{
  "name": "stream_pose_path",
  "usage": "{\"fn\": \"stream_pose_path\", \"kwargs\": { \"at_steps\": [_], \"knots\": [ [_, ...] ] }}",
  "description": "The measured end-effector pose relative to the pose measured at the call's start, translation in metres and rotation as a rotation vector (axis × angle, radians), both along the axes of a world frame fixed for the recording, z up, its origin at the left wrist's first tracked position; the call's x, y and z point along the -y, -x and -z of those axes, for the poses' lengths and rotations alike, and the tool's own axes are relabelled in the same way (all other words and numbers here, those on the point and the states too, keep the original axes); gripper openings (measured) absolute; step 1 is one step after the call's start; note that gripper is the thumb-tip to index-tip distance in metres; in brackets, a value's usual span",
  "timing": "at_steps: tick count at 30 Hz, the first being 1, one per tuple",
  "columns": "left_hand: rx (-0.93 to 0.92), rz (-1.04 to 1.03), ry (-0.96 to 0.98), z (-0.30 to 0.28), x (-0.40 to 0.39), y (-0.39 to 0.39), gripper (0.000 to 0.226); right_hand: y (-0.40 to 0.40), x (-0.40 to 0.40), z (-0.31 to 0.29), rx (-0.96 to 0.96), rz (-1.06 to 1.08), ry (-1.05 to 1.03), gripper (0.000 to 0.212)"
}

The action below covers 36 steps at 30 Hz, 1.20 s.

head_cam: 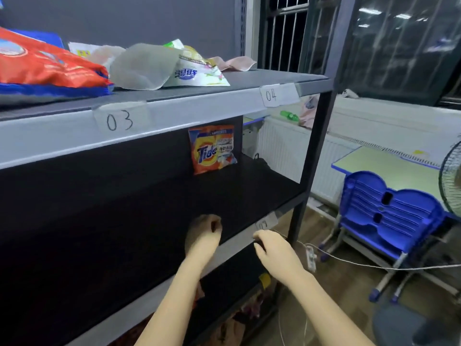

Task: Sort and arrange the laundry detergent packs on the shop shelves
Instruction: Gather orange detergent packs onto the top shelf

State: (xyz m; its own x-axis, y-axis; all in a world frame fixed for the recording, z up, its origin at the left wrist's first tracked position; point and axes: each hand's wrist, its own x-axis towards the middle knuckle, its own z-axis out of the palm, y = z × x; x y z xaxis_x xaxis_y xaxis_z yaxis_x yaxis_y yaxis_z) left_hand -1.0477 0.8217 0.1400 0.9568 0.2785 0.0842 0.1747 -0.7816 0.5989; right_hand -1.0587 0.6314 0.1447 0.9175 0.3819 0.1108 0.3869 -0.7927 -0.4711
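Note:
An orange Tide pack stands upright at the back right of the dark middle shelf. On the top shelf lie a large red and blue pack, a white flowered pack and a grey pouch in a loose heap. My left hand hovers over the front of the middle shelf with its fingers loosely curled and nothing in it. My right hand is at the shelf's front edge, fingers bent down over the edge, holding no pack.
Paper labels 03 and 04 are stuck on the top shelf's front rail. To the right stand a blue chair, a green desk and a fan. A white cable and power strip run across the floor.

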Motion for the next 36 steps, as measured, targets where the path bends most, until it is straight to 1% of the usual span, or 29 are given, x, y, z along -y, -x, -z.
{"fn": "stream_pose_path", "kwargs": {
  "at_steps": [2, 6, 8, 11, 14, 17, 19, 23, 29, 31, 33, 36],
  "knots": [
    [-0.013, -0.045, 0.042, 0.006, 0.000, -0.023, 0.027, -0.025, -0.004, 0.003, 0.007, -0.021, -0.037, 0.030],
    [0.057, -0.123, 0.071, 0.020, -0.003, -0.063, 0.025, -0.074, -0.008, 0.007, 0.003, -0.069, -0.056, 0.029],
    [0.027, -0.183, 0.076, 0.022, -0.006, -0.087, 0.024, -0.108, -0.010, 0.009, 0.008, -0.095, -0.086, 0.030],
    [-0.008, -0.305, 0.113, 0.022, -0.011, -0.123, 0.026, -0.166, -0.012, 0.007, -0.064, -0.143, -0.086, 0.031],
    [0.010, -0.408, 0.163, 0.017, -0.014, -0.157, 0.026, -0.218, -0.013, 0.004, -0.047, -0.224, -0.070, 0.030],
    [0.016, -0.488, 0.170, 0.005, -0.021, -0.194, 0.027, -0.258, -0.015, 0.002, -0.021, -0.271, -0.080, 0.028],
    [0.020, -0.532, 0.173, -0.004, -0.028, -0.217, 0.030, -0.281, -0.016, 0.001, -0.014, -0.291, -0.064, 0.028],
    [0.093, -0.609, 0.207, -0.020, -0.040, -0.247, 0.035, -0.314, -0.019, 0.002, -0.009, -0.355, -0.041, 0.027],
    [0.147, -0.608, 0.571, -0.021, -0.058, -0.280, 0.066, -0.341, -0.017, 0.004, -0.004, -0.352, -0.091, 0.031],
    [0.230, -0.602, 0.646, -0.018, -0.055, -0.287, 0.061, -0.345, -0.015, 0.005, 0.012, -0.350, -0.091, 0.031],
    [0.257, -0.601, 0.652, -0.012, -0.054, -0.292, 0.052, -0.350, -0.013, 0.007, 0.031, -0.363, -0.080, 0.029],
    [0.198, -0.561, 0.614, -0.002, -0.049, -0.290, 0.046, -0.355, -0.012, 0.011, 0.017, -0.353, -0.091, 0.029]
  ]
}}
